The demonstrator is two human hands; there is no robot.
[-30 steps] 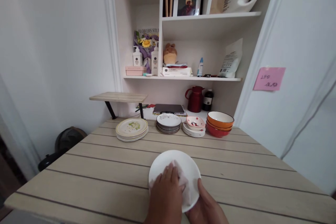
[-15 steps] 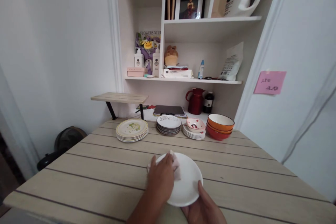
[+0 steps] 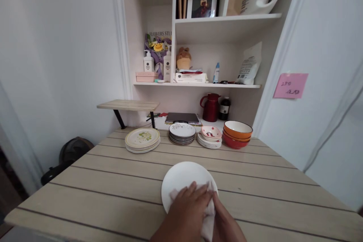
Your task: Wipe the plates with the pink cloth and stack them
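Note:
A plain white plate (image 3: pixel 183 176) is held over the near middle of the table, its upper face in view. My left hand (image 3: pixel 187 208) presses a pale pink cloth (image 3: pixel 209 215) against the plate's near right part, fingers pointing up and right. Part of the cloth hangs over the plate's near edge. At the plate's right rim is my right hand (image 3: pixel 225 221), gripping it with the thumb on top; its other fingers are hidden below. The two hands almost meet there.
Along the back of the wooden table (image 3: pixel 113 189) stand yellow-rimmed plates (image 3: pixel 142 138), dark-rimmed plates (image 3: pixel 182 131), small dishes (image 3: pixel 210 134) and orange and red bowls (image 3: pixel 237 133). A small raised stand (image 3: pixel 129 105) is at back left. Behind are a red jug (image 3: pixel 210 107) and shelves.
My left hand and the cloth have moved from the plate's left part across to its near right edge. My right hand keeps its grip on the rim.

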